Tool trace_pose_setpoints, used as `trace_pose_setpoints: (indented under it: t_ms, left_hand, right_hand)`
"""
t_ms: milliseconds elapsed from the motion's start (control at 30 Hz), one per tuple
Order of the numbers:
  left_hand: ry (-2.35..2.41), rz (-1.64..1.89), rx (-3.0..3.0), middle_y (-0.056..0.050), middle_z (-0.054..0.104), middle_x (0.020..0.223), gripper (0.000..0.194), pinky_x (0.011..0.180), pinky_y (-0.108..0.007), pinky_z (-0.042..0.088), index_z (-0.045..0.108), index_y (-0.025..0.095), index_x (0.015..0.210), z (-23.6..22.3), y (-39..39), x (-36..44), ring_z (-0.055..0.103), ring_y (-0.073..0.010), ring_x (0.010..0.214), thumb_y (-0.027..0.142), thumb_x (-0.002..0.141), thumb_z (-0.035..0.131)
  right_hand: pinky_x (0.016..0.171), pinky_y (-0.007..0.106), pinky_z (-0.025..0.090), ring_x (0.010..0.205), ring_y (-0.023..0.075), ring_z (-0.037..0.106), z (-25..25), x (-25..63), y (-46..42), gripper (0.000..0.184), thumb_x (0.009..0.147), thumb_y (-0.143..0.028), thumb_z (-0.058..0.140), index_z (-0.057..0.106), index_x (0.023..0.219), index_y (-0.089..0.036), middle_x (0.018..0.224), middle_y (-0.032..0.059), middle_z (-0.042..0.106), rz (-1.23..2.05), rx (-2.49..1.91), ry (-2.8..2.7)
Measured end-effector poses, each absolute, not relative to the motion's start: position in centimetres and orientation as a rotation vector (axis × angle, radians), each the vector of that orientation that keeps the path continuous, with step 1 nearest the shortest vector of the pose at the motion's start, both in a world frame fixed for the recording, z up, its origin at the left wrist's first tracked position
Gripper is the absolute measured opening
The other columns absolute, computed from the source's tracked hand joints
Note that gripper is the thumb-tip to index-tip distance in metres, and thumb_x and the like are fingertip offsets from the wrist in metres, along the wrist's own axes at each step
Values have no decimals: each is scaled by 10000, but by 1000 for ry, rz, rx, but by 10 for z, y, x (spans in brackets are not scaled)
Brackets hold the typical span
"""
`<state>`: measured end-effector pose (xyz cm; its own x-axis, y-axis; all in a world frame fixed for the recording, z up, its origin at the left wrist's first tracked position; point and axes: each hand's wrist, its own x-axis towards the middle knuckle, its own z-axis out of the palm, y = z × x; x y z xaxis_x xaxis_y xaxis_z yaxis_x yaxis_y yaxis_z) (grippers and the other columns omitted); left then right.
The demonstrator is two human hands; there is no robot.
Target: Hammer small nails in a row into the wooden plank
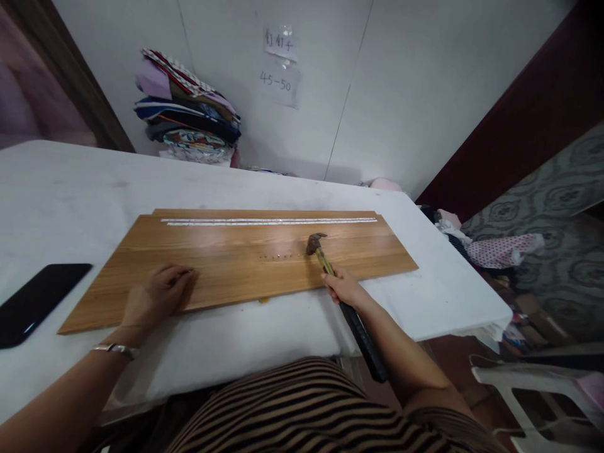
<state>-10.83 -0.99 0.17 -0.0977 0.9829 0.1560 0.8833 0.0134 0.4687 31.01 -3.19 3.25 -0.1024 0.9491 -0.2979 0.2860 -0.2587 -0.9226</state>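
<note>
Head view: right hand [343, 288] wrapped around hammer [325, 257] handle, head at 11 o'clock of the fingers, touching wooden board [236, 264] beside a row of nails [280, 256]; left hand [158, 296] loosely curled, empty, pressing the board's near edge at 8 o'clock of the hammer

Premises are presenting as a small home workshop or craft room. A white desk [70, 195] is standing against a plain white wall, carrying a long wooden board [226, 264] with a row of nails [280, 256]. Folded fabrics [189, 113] are lying stacked at far left. Handwritten paper notes [280, 63] are hanging taped above. Cloth scraps [500, 248] are lying on the floor at right.
</note>
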Motion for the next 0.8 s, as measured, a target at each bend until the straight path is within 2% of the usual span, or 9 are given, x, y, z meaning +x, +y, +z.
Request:
trace_pose_setpoints:
  t_ms: [167, 333, 533, 800]
  left_hand:
    - [2085, 656, 1921, -109, 711, 1163, 524, 896, -357, 515, 716, 195, 982, 0, -9, -109, 666, -270, 1078, 585, 843, 395]
    - [2086, 629, 1926, -105, 720, 1167, 516, 912, -363, 509, 714, 192, 1012, 0, -10, -110, 666, -268, 1078, 571, 852, 403]
    - [2096, 660, 1925, -77, 743, 1127, 467, 884, -352, 525, 704, 233, 957, 0, -10, -109, 683, -261, 1039, 578, 835, 414]
    - [2095, 648, 1896, -72, 740, 1118, 467, 825, -345, 532, 712, 231, 963, -2, -9, -111, 690, -259, 1009, 578, 832, 429]
  right_hand:
    - [317, 190, 277, 302, 80, 350, 29, 312, -33, 273, 812, -446, 611, 427, 846, -247, 428, -135, 412, 1406, -1541, -1366]
    - [307, 190, 281, 297, 82, 341, 32, 311, -31, 229, 828, -389, 585, 403, 828, -249, 414, -137, 389, 1413, -1540, -1367]
    - [311, 200, 282, 308, 89, 348, 34, 309, -25, 193, 851, -323, 557, 383, 812, -250, 433, -125, 393, 1405, -1567, -1358]
    - [312, 199, 278, 303, 86, 341, 33, 309, -25, 222, 848, -346, 604, 404, 822, -254, 433, -127, 394, 1401, -1558, -1321]
